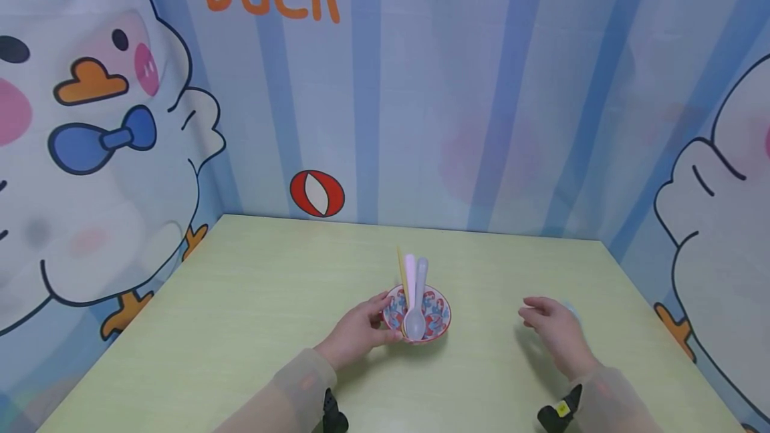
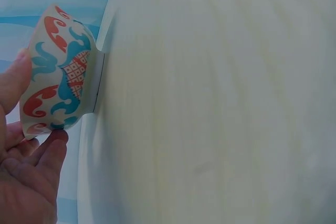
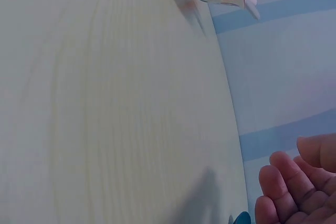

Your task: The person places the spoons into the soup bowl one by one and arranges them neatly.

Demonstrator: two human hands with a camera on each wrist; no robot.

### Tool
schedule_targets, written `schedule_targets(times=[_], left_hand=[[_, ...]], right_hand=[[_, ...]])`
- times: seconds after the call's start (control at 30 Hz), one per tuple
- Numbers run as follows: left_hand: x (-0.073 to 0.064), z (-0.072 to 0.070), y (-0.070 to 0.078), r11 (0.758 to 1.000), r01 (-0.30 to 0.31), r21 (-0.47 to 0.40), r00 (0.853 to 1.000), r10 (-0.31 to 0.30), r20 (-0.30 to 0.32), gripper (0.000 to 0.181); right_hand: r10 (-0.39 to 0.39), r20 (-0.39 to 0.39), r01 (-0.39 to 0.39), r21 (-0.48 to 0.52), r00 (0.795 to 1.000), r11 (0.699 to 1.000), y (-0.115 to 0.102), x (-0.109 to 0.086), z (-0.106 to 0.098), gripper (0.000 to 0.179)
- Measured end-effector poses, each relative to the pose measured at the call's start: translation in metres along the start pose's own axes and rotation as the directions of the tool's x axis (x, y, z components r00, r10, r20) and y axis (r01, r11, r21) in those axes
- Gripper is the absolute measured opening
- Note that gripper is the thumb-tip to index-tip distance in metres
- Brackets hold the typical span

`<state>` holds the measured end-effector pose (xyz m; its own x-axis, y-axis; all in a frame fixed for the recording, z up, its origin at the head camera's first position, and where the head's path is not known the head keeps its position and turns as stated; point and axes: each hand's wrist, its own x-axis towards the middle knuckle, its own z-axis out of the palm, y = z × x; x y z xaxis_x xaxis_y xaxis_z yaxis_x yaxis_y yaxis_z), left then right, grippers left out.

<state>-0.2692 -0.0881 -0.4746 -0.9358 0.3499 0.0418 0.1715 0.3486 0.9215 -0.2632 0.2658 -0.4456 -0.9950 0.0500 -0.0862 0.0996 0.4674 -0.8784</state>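
Left of centre on the table, my left hand (image 1: 361,329) grips the side of a small bowl (image 1: 440,313) patterned in red and blue. In the left wrist view, the thumb lies at the rim and fingertips touch the outside of the bowl (image 2: 65,72). A lilac spoon (image 1: 415,323), a pink spoon handle (image 1: 411,271) and a thin yellow stick (image 1: 402,267) lean in the bowl. Off to the right, my right hand (image 1: 556,333) hovers over the table with loosely bent fingers and holds nothing. Behind it, mostly hidden, is a pale blue object (image 1: 572,311).
The pale yellow table (image 1: 271,272) runs back to a blue striped backdrop (image 1: 415,99) with duck drawings. Similar backdrop panels flank the table on both sides. A dark strap (image 1: 559,409) with a device sits on the right wrist.
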Motion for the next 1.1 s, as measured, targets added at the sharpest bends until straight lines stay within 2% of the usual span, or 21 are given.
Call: schedule_targets(times=[0.43, 0.57, 0.73, 0.87, 0.97, 1.1], left_hand=[[-0.001, 0.0, 0.001, 1.0, 0.005, -0.004, 1.0, -0.005, 0.002, 0.075], [-0.001, 0.0, 0.001, 1.0, 0.015, -0.004, 1.0, -0.015, 0.0, 0.075], [0.0, 0.0, 0.001, 1.0, 0.01, -0.016, 1.0, -0.01, 0.001, 0.075], [0.001, 0.0, 0.0, 1.0, 0.006, -0.019, 1.0, -0.006, 0.001, 0.075], [0.001, 0.0, 0.0, 1.0, 0.005, -0.017, 1.0, -0.005, 0.0, 0.074], [0.0, 0.0, 0.001, 1.0, 0.007, -0.004, 1.0, -0.007, -0.001, 0.074]], right_hand=[[0.023, -0.064, -0.03, -0.115, 0.998, 0.993, 0.018, -0.009, -0.025, 0.049], [0.027, -0.107, -0.043, -0.154, 0.994, 0.987, 0.021, -0.011, -0.03, 0.046], [0.034, -0.174, -0.083, -0.287, 0.984, 0.954, 0.025, -0.013, -0.037, 0.043], [0.093, -0.216, -0.165, -0.346, 0.972, 0.923, 0.029, -0.012, -0.043, 0.04], [0.146, -0.212, -0.22, -0.385, 0.966, 0.896, 0.033, -0.011, -0.047, 0.038], [0.176, -0.163, -0.231, -0.444, 0.971, 0.866, 0.037, -0.012, -0.051, 0.034]])
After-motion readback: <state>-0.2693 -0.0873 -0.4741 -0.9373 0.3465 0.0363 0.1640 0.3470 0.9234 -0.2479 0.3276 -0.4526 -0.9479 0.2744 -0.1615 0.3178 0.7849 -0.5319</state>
